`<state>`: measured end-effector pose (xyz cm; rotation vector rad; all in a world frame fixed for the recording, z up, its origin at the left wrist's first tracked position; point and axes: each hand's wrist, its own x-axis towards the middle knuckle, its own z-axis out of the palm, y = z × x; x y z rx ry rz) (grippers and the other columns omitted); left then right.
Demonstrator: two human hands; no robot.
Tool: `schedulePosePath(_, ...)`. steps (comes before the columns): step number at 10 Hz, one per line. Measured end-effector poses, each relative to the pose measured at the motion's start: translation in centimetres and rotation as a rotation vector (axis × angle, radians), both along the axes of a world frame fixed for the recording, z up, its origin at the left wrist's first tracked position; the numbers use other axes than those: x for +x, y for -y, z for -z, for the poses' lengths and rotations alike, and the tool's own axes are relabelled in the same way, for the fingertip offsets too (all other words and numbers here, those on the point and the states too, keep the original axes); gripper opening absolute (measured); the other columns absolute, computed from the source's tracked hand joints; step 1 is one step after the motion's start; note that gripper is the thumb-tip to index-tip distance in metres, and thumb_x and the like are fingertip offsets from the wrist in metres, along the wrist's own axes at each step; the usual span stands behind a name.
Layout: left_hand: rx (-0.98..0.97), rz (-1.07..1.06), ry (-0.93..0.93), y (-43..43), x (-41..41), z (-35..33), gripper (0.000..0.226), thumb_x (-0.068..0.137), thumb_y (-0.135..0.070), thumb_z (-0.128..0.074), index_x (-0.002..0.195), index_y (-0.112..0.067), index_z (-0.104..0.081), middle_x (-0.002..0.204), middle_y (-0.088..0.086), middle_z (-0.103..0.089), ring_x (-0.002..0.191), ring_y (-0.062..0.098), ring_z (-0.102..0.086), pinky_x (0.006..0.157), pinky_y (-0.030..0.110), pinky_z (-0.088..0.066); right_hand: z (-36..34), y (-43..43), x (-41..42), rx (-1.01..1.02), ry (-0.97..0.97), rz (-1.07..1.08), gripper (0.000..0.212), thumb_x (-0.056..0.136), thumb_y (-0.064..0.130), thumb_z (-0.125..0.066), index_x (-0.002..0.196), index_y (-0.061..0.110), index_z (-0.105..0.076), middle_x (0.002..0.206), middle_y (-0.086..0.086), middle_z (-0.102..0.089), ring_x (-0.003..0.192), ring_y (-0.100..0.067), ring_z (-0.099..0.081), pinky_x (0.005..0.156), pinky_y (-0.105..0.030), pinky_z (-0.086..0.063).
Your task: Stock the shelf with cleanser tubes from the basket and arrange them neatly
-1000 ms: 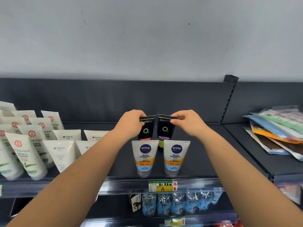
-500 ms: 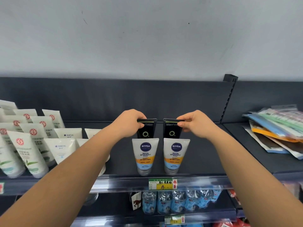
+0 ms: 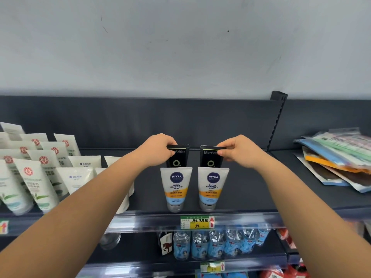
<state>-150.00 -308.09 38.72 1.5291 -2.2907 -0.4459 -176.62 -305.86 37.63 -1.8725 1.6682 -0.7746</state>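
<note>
Black tubes (image 3: 180,158), two, pinched by two hands (image 3: 158,151).

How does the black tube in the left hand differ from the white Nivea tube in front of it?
Colour: the black plastic tube is dark with a ring mark; the white Nivea tube is white, orange and pale blue.
Hold: the left hand pinches the black tube's top; no hand holds the white one.
Row: black stands behind, its lower part hidden by the white.
Shared: both upright on the dark shelf.
</note>
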Motion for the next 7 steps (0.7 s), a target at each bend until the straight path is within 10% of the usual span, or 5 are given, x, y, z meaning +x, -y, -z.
schedulePosePath(3, 0.016, -0.020, 0.044, -0.9, -0.1, -0.5, 0.037, 0.087, -0.009, -0.056, 0.123, -0.019, -0.059, 0.118, 0.000, -0.063, 0.104, 0.016, -0.057, 0.083, 0.026, -0.046, -0.8, -0.8, 0.9, 0.029, -0.240, -0.069, 0.017, 0.090, 0.018, -0.061, 0.100, 0.029, -0.068, 0.082, 0.006, -0.067, 0.074, -0.015, -0.059, 0.067, -0.029, -0.047)
schedulePosePath(7, -0.099, -0.138, 0.216, -4.0, 3.9, -2.4, 0.060, 0.095, -0.020, -0.045, 0.152, -0.022, -0.027, 0.156, 0.000, -0.032, 0.142, 0.020, -0.031, 0.113, 0.032, -0.028, -3.2, -1.2, 2.6, -0.035, -0.361, -0.102, 0.041, 0.098, 0.022, -0.046, 0.139, 0.022, -0.052, 0.141, 0.002, -0.053, 0.129, -0.017, -0.050, 0.105, -0.029, -0.037)
